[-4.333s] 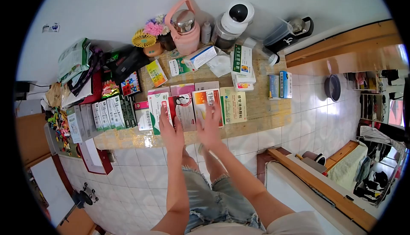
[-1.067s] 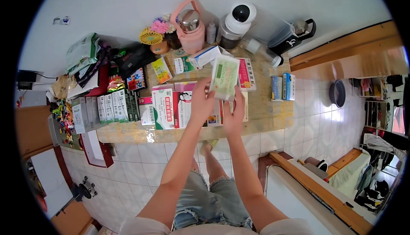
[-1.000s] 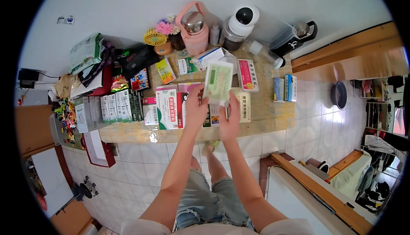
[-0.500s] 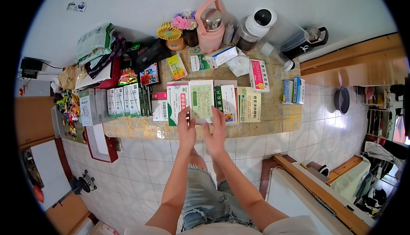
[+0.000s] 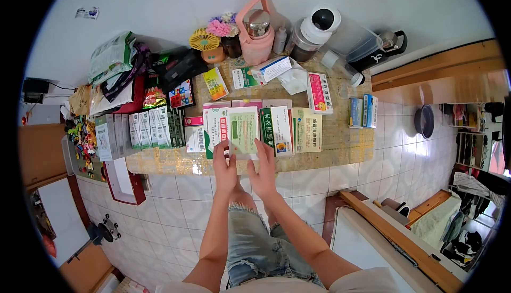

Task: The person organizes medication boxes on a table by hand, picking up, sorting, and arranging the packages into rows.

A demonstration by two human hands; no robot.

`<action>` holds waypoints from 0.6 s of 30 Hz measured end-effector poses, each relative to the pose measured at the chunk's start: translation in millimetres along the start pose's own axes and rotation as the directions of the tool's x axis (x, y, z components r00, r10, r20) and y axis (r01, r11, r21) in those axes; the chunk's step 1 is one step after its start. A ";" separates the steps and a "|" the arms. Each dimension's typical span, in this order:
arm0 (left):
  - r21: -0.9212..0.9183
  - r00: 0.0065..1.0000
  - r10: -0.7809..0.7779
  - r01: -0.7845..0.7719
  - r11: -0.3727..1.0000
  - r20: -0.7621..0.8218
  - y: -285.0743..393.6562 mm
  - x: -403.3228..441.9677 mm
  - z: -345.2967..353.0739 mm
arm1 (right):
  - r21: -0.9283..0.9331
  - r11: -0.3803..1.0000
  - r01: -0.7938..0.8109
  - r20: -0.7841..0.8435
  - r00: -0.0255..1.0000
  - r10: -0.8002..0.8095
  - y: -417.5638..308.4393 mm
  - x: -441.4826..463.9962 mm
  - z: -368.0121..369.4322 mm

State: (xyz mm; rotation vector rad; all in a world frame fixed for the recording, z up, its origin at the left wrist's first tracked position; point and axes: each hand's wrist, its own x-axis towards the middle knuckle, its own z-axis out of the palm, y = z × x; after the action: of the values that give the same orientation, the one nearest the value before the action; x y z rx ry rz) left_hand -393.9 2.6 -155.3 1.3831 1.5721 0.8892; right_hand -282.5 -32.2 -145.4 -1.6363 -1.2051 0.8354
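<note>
A pale green box [image 5: 244, 131] lies on top of the row of medicine boxes near the table's front edge. My left hand [image 5: 225, 166] is at its lower left corner and my right hand [image 5: 263, 169] at its lower right, fingers spread and touching its edges. To its left are a white box with red and green print [image 5: 214, 128] and a white and pink box [image 5: 195, 138]. On its right lie a dark green and white box [image 5: 276, 130] and a cream box [image 5: 307, 131].
Upright boxes [image 5: 154, 127] stand at the left. A yellow box [image 5: 215, 83], a pink and white box [image 5: 320, 93] and a crumpled white sheet [image 5: 294, 80] lie farther back. Behind are a pink kettle [image 5: 256, 45] and a white camera [image 5: 321, 25]. Two blue boxes [image 5: 363, 112] stand at the right.
The pale green box, earlier lifted in both hands, now rests on the row. The dark green and white box has moved from the back stack into the row. My fingers have loosened.
</note>
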 end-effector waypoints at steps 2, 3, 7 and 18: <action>-0.006 1.000 -0.004 0.004 1.000 0.011 0.7 -1.9 3.2 | 0.008 1.000 -0.018 0.010 1.000 0.018 3.0 0.2 -2.5; 0.011 1.000 0.003 -0.003 1.000 0.017 -0.2 -2.5 4.0 | 0.008 1.000 -0.019 0.009 1.000 0.019 3.3 0.3 -3.4; 0.041 0.999 0.010 -0.011 0.999 0.034 1.1 -2.2 4.6 | -0.017 1.000 -0.007 0.014 1.000 0.008 2.4 0.8 -5.6; 0.109 0.997 0.075 -0.076 0.991 0.012 13.4 11.0 1.0 | 0.004 1.000 -0.014 0.044 0.999 0.014 -6.0 8.7 -19.4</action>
State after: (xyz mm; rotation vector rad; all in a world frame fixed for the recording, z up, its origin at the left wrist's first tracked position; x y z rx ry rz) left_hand -388.2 15.3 -145.0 1.5303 1.5915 0.8514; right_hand -264.7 -28.4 -132.9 -1.6324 -1.2232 0.8859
